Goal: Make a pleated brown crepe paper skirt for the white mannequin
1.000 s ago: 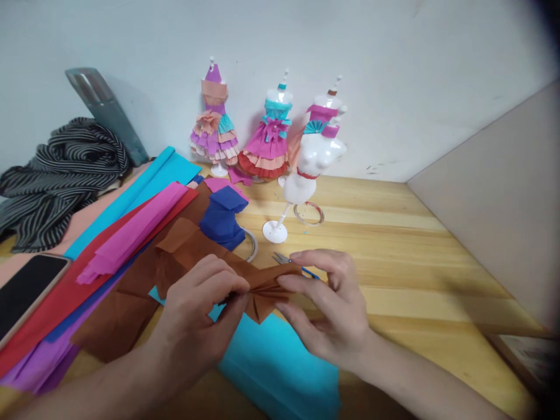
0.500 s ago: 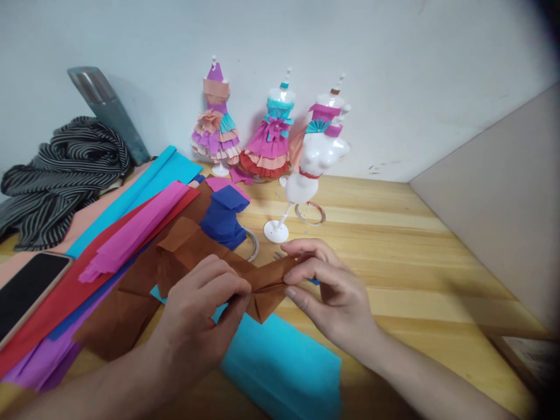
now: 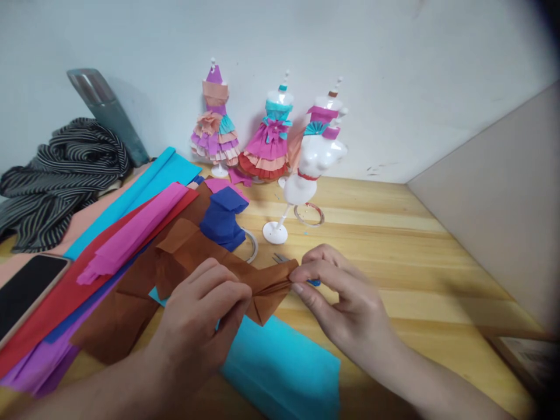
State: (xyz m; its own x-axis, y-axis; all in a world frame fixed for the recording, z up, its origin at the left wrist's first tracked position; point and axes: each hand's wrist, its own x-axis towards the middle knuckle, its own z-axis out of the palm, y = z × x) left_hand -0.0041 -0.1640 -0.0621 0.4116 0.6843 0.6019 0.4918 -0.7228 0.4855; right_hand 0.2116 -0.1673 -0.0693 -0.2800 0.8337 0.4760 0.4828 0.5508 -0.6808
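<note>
A long strip of brown crepe paper [image 3: 192,248] lies across the wooden table [image 3: 394,256], its near end gathered into folds. My left hand [image 3: 203,318] pinches those folds from the left. My right hand [image 3: 345,303] pinches the strip's right end between thumb and forefinger. Behind my right hand lie small scissors [image 3: 282,258] with blue handles, mostly hidden. A bare white mannequin [image 3: 306,175] on a stand is just beyond the scissors.
Three dressed mini mannequins [image 3: 266,137] stand by the wall. Sheets of cyan paper [image 3: 280,364], pink, red and purple paper [image 3: 131,230] lie left and near. A crumpled blue paper [image 3: 223,219], a phone [image 3: 24,289], striped cloth [image 3: 56,169] and tape rings [image 3: 308,214] are around.
My right hand's fingers have closed from spread over the paper to a pinch on its right end and drawn slightly right. My left hand keeps its grip.
</note>
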